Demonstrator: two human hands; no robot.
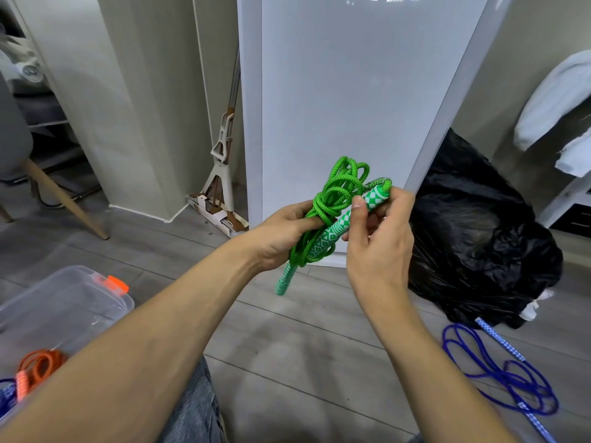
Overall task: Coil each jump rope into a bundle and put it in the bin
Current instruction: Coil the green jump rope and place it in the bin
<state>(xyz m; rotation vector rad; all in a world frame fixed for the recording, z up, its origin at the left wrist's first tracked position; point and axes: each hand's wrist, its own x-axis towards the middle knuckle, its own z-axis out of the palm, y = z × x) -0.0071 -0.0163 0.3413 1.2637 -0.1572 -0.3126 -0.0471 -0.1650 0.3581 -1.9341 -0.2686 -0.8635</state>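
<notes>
A green jump rope was held up in front of a tall white board. The rope was gathered in loose loops, and the loops stuck up above the hands. The left hand was closed around the middle of the loops, with its fingers curled round the cord. One green and white handle was pinched between the thumb and fingers of the right hand, and it lay just beside the loops. A second handle hung down below the left hand.

A clear plastic bin with an orange clip was seen on the floor at the lower left, well apart from the green rope. An orange rope was coiled inside it, and a bit of something blue was seen next to that, though it could not be told what it was.

A blue jump rope lay spread out on the floor at the lower right, not coiled. A big black bag sat just behind it. A mop was leaned in the corner to the left of the white board.
</notes>
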